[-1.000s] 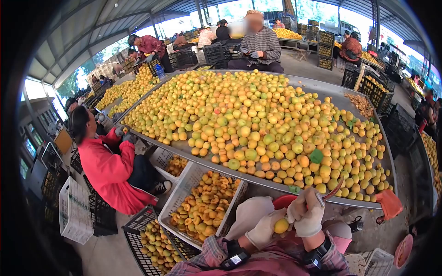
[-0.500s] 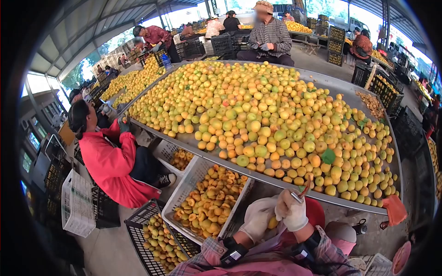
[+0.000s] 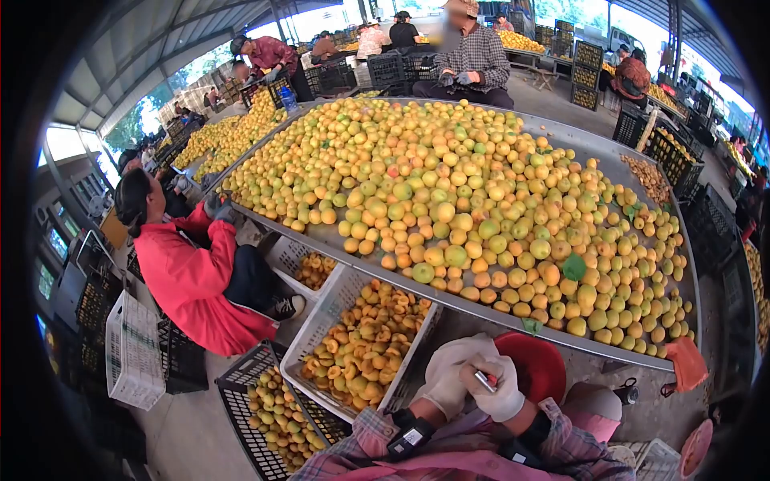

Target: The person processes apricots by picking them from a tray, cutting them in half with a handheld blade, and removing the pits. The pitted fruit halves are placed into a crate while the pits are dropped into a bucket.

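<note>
My left hand [image 3: 447,375], in a white glove, is closed over the lap, pressed against my right hand. Anything in its fingers is hidden. My right hand [image 3: 499,391], also gloved, is wrapped round a small tool [image 3: 486,381] with a shiny metal end; the rest of it is covered by the fingers. Beside and partly behind the right hand is a red bowl [image 3: 539,370]. Just beyond the hands, many whole yellow-orange apricots [image 3: 449,212] lie on a large metal-rimmed table [image 3: 337,255]. A green leaf [image 3: 532,325] rests at its near edge.
Left of my hands stand a white crate [image 3: 433,321] of split apricots and a black crate [image 3: 227,385] with whole ones. A person in a red jacket [image 3: 188,276] sits at left; another in a checked shirt [image 3: 485,60] faces me. An orange bag [image 3: 686,365] hangs at the table corner.
My right hand has lowered and turned, bringing the tool's metal end down and left. The apricot seen between my hands is now out of sight. More of the red bowl shows.
</note>
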### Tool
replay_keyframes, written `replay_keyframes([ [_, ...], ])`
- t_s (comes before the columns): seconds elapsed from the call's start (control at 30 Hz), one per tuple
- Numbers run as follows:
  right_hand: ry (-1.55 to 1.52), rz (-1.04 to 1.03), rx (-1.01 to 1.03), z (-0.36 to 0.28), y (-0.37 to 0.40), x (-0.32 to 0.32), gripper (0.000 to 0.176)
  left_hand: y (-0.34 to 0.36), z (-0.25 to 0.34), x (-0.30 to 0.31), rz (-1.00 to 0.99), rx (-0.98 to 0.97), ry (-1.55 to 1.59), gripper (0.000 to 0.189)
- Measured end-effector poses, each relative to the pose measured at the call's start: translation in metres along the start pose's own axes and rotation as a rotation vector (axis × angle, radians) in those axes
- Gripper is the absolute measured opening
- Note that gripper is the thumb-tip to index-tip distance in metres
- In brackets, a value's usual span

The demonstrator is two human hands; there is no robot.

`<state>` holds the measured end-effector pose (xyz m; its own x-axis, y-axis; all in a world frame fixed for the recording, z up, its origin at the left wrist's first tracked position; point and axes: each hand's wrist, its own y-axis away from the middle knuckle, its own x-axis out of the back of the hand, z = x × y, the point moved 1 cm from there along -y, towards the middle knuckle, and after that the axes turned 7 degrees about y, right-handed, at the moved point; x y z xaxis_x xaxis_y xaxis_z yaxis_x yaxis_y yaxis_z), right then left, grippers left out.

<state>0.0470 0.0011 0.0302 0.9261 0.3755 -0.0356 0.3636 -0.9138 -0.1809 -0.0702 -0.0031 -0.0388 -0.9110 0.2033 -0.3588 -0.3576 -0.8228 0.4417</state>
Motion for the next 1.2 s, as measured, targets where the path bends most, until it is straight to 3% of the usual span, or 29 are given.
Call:
replay_keyframes([
  [0.13, 0.196, 0.038, 0.009, -0.008, 0.005, -0.003, 0.018, 0.010, 0.005, 0.003, -0.153, -0.135, -0.173, 0.026],
  [0.2, 0.199, 0.167, 0.108, -0.022, 0.002, -0.005, 0.020, 0.014, 0.014, 0.007, -0.225, -0.209, -0.260, 0.026],
  [0.23, -0.030, 0.326, -0.166, -0.016, 0.005, -0.003, 0.020, 0.022, 0.028, 0.005, -0.257, -0.244, -0.303, 0.026],
  [0.27, -0.149, 0.375, -0.162, -0.017, 0.002, 0.003, 0.021, 0.034, 0.045, -0.001, -0.307, -0.628, -0.624, 0.030],
  [0.37, -0.389, 0.474, -0.139, -0.015, -0.001, 0.022, 0.032, 0.017, 0.057, 0.007, -0.372, -0.660, -0.384, 0.038],
  [0.4, -0.392, 0.489, -0.148, -0.013, -0.001, 0.027, 0.036, 0.013, 0.057, 0.001, -0.309, -1.175, -0.631, 0.036],
  [0.43, -0.392, 0.491, -0.149, -0.010, -0.001, 0.028, 0.036, 0.017, 0.051, 0.000, -0.310, -1.174, -0.629, 0.036],
  [0.5, -0.492, 0.502, -0.172, -0.006, -0.001, 0.030, 0.037, 0.022, 0.040, -0.004, -0.274, -0.126, 0.136, 0.033],
  [0.53, -0.493, 0.503, -0.172, -0.006, -0.002, 0.032, 0.037, 0.021, 0.040, -0.008, -0.275, -0.125, 0.136, 0.033],
  [0.6, -0.589, 0.525, -0.184, -0.006, -0.005, 0.035, 0.041, 0.016, 0.043, -0.015, -0.151, -0.428, -0.002, 0.024],
  [0.73, -0.564, 0.531, -0.138, -0.002, -0.009, 0.036, 0.040, 0.004, 0.044, -0.013, -0.091, -0.547, -0.144, 0.023],
  [0.8, -0.566, 0.514, -0.106, -0.002, -0.013, 0.038, 0.038, -0.009, 0.038, -0.004, 0.011, -1.004, -0.891, 0.026],
  [0.9, -0.503, 0.509, -0.122, -0.001, -0.020, 0.042, 0.040, -0.014, 0.034, -0.012, 0.077, -1.093, -0.830, 0.022],
  [0.97, -0.504, 0.500, -0.125, 0.001, -0.023, 0.045, 0.041, -0.013, 0.045, -0.012, 0.059, -1.017, -0.954, 0.022],
  [1.0, -0.502, 0.492, -0.140, 0.003, -0.025, 0.047, 0.041, -0.016, 0.044, -0.017, 0.067, -0.956, -0.737, 0.023],
  [1.2, -0.500, 0.428, -0.148, 0.006, -0.030, 0.048, 0.041, -0.016, 0.044, -0.026, 0.048, -0.926, -0.595, 0.020],
])
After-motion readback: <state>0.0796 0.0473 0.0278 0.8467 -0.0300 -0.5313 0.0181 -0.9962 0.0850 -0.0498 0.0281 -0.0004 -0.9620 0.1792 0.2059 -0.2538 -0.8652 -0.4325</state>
